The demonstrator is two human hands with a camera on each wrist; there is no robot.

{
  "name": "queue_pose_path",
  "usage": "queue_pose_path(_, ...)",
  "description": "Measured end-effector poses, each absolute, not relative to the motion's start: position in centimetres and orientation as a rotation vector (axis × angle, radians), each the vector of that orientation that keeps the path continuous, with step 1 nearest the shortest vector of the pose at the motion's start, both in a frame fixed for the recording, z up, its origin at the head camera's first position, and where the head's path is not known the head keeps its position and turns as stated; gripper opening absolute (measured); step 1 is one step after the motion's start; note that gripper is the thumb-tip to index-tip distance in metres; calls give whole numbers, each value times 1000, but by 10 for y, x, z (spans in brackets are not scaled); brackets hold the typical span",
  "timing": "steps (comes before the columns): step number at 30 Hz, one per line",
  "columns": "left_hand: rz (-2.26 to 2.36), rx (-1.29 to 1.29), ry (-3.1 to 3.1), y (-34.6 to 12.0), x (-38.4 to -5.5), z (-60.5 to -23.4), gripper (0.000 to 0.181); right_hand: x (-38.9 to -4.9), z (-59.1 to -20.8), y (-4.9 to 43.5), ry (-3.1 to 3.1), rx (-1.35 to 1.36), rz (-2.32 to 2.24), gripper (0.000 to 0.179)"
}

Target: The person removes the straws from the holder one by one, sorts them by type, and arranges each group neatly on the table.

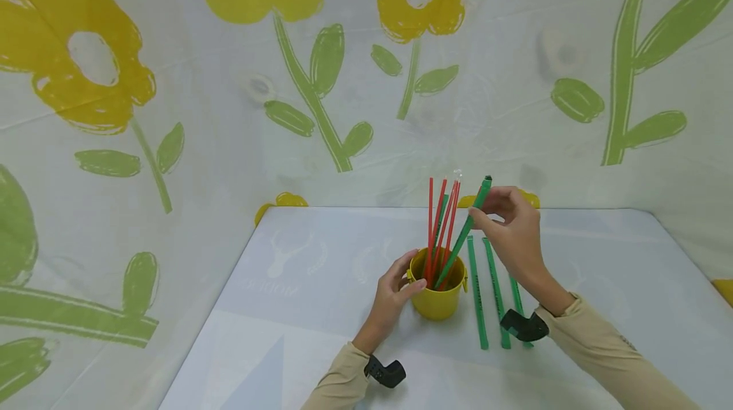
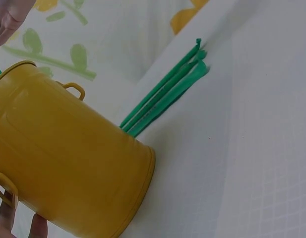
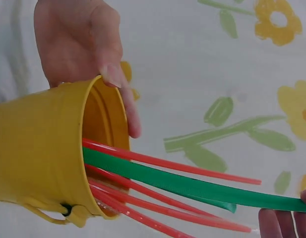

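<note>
A small yellow bucket (image 1: 436, 305) with side handles stands on the white table. My left hand (image 1: 390, 294) grips it at the near left, thumb at the rim and fingers round the far side. Several red straws (image 1: 431, 216) lean inside, with a green wrapped straw (image 3: 224, 204) among them. Between thumb and fingertips, my right hand (image 1: 518, 238) pinches the top part of another green wrapped straw (image 1: 464, 232). Its lower end is inside the bucket mouth, as the right wrist view (image 3: 157, 174) also shows.
Three more green wrapped straws (image 1: 478, 298) lie side by side on the table, right of the bucket, partly under the right forearm. A flower-printed white curtain (image 1: 487, 98) stands behind the table's back edge. Each wrist wears a black camera band (image 1: 385, 372).
</note>
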State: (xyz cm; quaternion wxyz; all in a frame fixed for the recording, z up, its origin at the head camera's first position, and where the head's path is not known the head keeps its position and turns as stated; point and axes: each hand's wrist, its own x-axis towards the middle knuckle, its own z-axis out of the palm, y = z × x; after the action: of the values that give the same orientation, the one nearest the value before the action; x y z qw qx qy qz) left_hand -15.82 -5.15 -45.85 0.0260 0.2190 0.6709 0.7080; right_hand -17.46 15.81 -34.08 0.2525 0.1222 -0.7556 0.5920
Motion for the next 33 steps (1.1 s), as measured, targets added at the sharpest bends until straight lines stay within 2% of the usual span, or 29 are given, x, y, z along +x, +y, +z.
queue_pose_path(14,2194,686,2051,-51,-157,-459,58,-176,-331,177,-1900,381,1645,28)
queue_pose_path(33,2168,677,2076,-52,-158,-459,57,-175,-317,209,-1866,270,1660,29)
